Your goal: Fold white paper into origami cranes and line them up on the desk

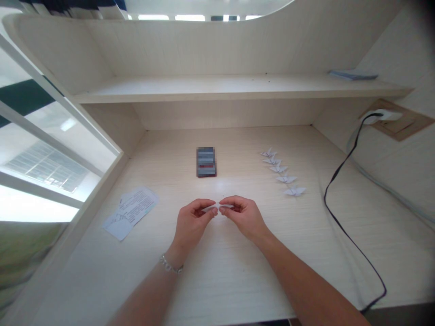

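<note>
Over the middle of the desk, my left hand (194, 220) and my right hand (243, 216) meet fingertip to fingertip. Between them is a small white paper crane (218, 205), pinched on its left side by my left thumb and fingers and on its right side by my right ones. Fingers hide much of its shape. To the right, several finished paper cranes (286, 179) stand in a slanting row with wings spread. Beyond my hands lies a phone (206, 162) with a blurred-out screen.
Printed paper sheets (131, 213) lie on the left of the desk (217, 280). A black cable (335, 217) runs from the wall socket (396, 118) down the right side. A shelf (217, 86) crosses the back, with a flat stack of paper (353, 74) on it. Window-like bars (44, 136) border the left.
</note>
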Demonstrator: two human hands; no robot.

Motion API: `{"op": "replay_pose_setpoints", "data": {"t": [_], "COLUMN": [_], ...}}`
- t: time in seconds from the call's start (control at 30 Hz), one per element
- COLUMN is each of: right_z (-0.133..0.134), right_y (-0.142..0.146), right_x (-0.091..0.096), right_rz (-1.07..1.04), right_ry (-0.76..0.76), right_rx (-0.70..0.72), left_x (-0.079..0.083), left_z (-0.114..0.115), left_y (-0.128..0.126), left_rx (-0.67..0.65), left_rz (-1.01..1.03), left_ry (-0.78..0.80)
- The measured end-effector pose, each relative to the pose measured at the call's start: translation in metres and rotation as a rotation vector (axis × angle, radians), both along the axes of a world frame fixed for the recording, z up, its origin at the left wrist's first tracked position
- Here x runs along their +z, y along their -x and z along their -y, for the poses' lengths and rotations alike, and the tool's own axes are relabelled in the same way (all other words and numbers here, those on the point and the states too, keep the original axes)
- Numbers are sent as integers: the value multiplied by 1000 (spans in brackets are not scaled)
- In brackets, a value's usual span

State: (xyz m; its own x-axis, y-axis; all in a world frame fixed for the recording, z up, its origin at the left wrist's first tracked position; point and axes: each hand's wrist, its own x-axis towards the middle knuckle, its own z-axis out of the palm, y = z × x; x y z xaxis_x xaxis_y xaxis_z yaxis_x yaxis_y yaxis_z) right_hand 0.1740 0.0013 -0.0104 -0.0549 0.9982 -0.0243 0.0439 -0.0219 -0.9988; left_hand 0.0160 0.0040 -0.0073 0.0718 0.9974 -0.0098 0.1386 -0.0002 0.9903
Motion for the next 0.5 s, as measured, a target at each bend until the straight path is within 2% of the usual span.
{"op": "replay_pose_setpoints", "data": {"t": [0.3, 0.5], "right_z": [-1, -2], "right_y": [-2, -5], "right_x": [3, 6], "right_rz": [-13, 58], "right_ry": [19, 43], "right_rx": [91, 139], "left_x": [4, 2], "left_z": [2, 2], "left_y": [-1, -1], "left_rx": [-72, -121], "left_rz": [-18, 3], "left_ry": [4, 46]}}
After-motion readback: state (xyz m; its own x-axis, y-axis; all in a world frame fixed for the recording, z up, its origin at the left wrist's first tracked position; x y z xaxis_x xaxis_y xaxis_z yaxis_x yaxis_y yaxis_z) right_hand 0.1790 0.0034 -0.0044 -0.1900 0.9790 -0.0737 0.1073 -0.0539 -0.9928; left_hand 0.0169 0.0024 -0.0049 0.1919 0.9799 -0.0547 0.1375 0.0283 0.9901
